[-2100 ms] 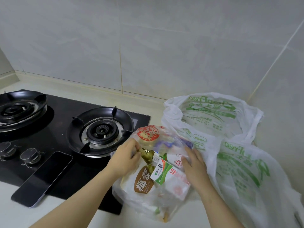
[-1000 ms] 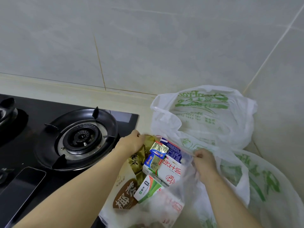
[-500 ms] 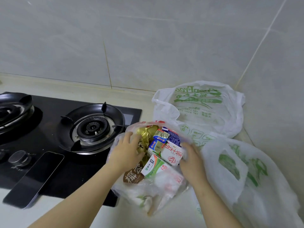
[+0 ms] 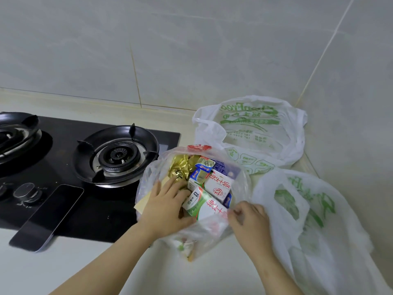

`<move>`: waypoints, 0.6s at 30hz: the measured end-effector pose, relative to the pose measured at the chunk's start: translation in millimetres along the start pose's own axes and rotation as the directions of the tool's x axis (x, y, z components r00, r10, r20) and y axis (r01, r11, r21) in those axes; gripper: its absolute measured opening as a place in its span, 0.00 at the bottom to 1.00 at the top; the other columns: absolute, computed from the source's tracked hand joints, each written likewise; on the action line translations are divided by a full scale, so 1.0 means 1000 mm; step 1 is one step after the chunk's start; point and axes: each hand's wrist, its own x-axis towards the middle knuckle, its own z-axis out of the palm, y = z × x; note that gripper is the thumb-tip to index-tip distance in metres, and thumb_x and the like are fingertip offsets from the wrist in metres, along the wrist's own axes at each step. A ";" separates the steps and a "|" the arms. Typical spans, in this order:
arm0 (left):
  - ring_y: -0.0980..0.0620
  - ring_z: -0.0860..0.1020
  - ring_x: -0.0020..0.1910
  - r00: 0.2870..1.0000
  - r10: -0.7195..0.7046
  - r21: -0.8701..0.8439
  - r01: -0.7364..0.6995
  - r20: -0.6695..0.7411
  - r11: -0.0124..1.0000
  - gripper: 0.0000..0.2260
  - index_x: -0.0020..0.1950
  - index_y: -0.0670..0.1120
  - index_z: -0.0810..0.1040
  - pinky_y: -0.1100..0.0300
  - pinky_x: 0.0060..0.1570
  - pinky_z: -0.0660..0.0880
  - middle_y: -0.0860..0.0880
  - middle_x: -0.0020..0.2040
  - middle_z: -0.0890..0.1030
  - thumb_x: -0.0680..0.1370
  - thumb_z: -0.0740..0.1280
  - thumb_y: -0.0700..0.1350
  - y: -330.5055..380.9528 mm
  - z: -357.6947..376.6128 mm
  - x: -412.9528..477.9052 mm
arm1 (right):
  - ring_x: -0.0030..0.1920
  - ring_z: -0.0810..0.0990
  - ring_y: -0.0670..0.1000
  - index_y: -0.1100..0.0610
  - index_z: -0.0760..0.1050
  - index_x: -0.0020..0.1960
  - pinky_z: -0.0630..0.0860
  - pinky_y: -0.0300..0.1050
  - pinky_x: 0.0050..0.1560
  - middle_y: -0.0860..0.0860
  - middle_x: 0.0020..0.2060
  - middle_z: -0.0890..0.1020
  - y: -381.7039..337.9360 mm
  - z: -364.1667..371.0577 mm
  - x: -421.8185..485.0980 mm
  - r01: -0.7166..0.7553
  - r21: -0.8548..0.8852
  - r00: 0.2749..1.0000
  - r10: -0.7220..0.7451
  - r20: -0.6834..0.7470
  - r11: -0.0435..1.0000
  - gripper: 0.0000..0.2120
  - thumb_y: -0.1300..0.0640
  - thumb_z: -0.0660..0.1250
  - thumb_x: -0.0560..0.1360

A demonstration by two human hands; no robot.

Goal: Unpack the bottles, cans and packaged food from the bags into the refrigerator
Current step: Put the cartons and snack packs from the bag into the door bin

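One view only. The clear bag (image 4: 242, 182), sitting on the counter (image 4: 106, 269) right of the stove (image 4: 119, 154), is gaping wider than half a second ago, so unloading is becoming possible. The left hand (image 4: 168, 207) is reaching into the mouth, fingers spread and fairly straight, touching the gold packet (image 4: 179, 169) and the green milk carton (image 4: 202, 206). The right hand (image 4: 248, 218), fingers curled, is pinching the bag's near right rim.

Three plastic bags (image 4: 253, 128) (image 4: 323, 211) (image 4: 212, 231), two stove burners (image 4: 119, 155) (image 4: 8, 135), one phone (image 4: 47, 216) and two hands (image 4: 165, 207) (image 4: 251, 218).
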 end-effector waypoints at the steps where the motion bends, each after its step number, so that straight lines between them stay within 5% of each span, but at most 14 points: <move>1: 0.49 0.65 0.66 1.000 0.008 0.027 -0.008 -0.006 1.000 0.31 0.54 0.51 0.77 0.34 0.58 0.67 0.52 0.58 0.79 0.62 0.57 0.70 0.001 0.004 -0.003 | 0.39 0.69 0.53 0.50 0.67 0.33 0.65 0.46 0.41 0.43 0.29 0.73 0.002 -0.001 -0.003 -0.013 -0.020 1.000 0.013 -0.004 1.000 0.10 0.46 0.62 0.65; 4: 0.49 0.65 0.66 0.998 0.034 0.033 -0.033 -0.056 0.999 0.36 0.59 0.51 0.73 0.35 0.61 0.63 0.54 0.58 0.78 0.61 0.59 0.73 0.001 0.013 -0.011 | 0.36 0.68 0.50 0.48 0.64 0.29 0.65 0.44 0.38 0.43 0.26 0.73 0.006 -0.001 -0.012 0.078 -0.096 0.997 -0.079 -0.001 0.992 0.13 0.43 0.65 0.62; 8: 0.50 0.66 0.65 0.972 0.105 -0.015 -0.111 -0.211 0.994 0.31 0.57 0.52 0.70 0.42 0.65 0.53 0.54 0.56 0.79 0.63 0.60 0.71 0.002 0.017 -0.023 | 0.40 0.67 0.45 0.49 0.74 0.30 0.61 0.36 0.39 0.40 0.30 0.76 0.013 0.003 -0.029 0.185 -0.122 0.978 -0.169 0.125 0.975 0.13 0.40 0.63 0.59; 12: 0.48 0.66 0.65 0.960 0.232 0.068 -0.224 -0.159 0.972 0.39 0.60 0.54 0.71 0.37 0.63 0.54 0.51 0.59 0.76 0.56 0.61 0.75 -0.005 0.021 -0.031 | 0.43 0.66 0.43 0.46 0.80 0.34 0.63 0.35 0.44 0.37 0.35 0.79 0.015 0.009 -0.037 0.229 -0.167 0.956 -0.189 0.225 0.959 0.15 0.36 0.63 0.58; 16: 0.44 0.69 0.63 0.963 0.269 0.192 -0.260 -0.022 0.946 0.47 0.64 0.55 0.70 0.30 0.57 0.65 0.48 0.61 0.75 0.50 0.61 0.76 -0.010 0.021 -0.033 | 0.36 0.75 0.49 0.47 0.76 0.30 0.68 0.40 0.36 0.42 0.30 0.77 -0.001 0.016 -0.035 0.192 -0.274 0.969 -0.138 0.202 0.942 0.06 0.45 0.66 0.59; 18: 0.44 0.71 0.62 0.973 0.230 0.214 -0.219 -0.026 0.952 0.45 0.63 0.55 0.70 0.30 0.54 0.68 0.48 0.59 0.77 0.50 0.63 0.74 -0.009 0.019 -0.028 | 0.39 0.77 0.52 0.50 0.78 0.34 0.72 0.45 0.40 0.46 0.34 0.80 -0.010 0.015 -0.030 0.156 -0.321 0.970 -0.084 0.229 0.934 0.06 0.48 0.68 0.65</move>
